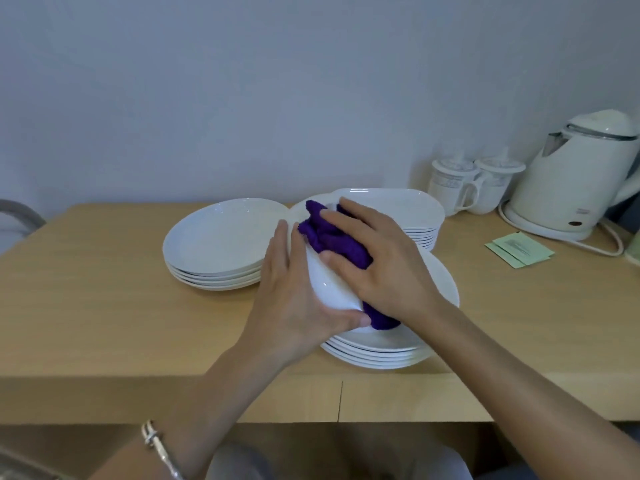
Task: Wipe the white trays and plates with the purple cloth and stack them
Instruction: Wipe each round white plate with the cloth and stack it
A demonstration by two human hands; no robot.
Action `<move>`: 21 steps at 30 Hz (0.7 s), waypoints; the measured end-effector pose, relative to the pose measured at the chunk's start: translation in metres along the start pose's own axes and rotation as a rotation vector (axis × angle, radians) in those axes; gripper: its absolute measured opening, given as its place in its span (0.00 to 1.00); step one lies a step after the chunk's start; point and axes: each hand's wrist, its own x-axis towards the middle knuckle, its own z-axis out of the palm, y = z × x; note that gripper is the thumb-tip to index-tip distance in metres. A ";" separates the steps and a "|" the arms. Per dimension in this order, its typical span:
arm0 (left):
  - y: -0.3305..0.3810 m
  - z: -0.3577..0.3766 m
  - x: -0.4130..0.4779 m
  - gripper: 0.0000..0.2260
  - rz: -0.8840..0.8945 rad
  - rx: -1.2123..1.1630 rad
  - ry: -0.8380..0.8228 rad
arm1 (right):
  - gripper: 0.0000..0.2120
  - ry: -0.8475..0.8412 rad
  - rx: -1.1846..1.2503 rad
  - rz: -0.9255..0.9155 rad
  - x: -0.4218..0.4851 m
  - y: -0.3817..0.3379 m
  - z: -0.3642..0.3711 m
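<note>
Left hand [294, 292] grips a white plate [329, 285] by its left edge, thumb hooked over the near rim, fingers behind. The plate is tilted up on edge, above the near stack [381, 355] of round plates at centre-right of the counter [104, 306]. Right hand [384, 261] is closed round the bunched purple cloth [332, 237] & presses it onto the plate face, thumb tucked under the wad.

Other piles: a 2nd round-plate stack [214, 244] to the left, and a tray stack [419, 220] at the far side, just behind the hands. Can't tell which pile is wiped vs. not.

Step in hand, prob.: wiping this one plate. To do it well:
- cloth flat to the surface, not just a lump; sweep centre to rim, then round the rim
- turn the plate w/ the left hand so its own grip spot gets wiped too
- do the back as well
- firm hold; glazed plate may be slippery, and a slip lands it on the stack below
- set down flat & centred, no sliding.
</note>
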 end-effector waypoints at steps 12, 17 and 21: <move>-0.001 -0.002 0.000 0.62 -0.030 0.033 -0.018 | 0.11 0.563 0.159 0.122 0.067 0.003 -0.004; -0.002 -0.001 -0.001 0.62 -0.015 0.014 -0.012 | 0.15 0.028 0.008 0.204 0.020 0.012 -0.003; -0.002 0.000 0.000 0.62 -0.014 0.010 -0.010 | 0.30 -0.284 -0.022 0.146 -0.008 0.015 -0.035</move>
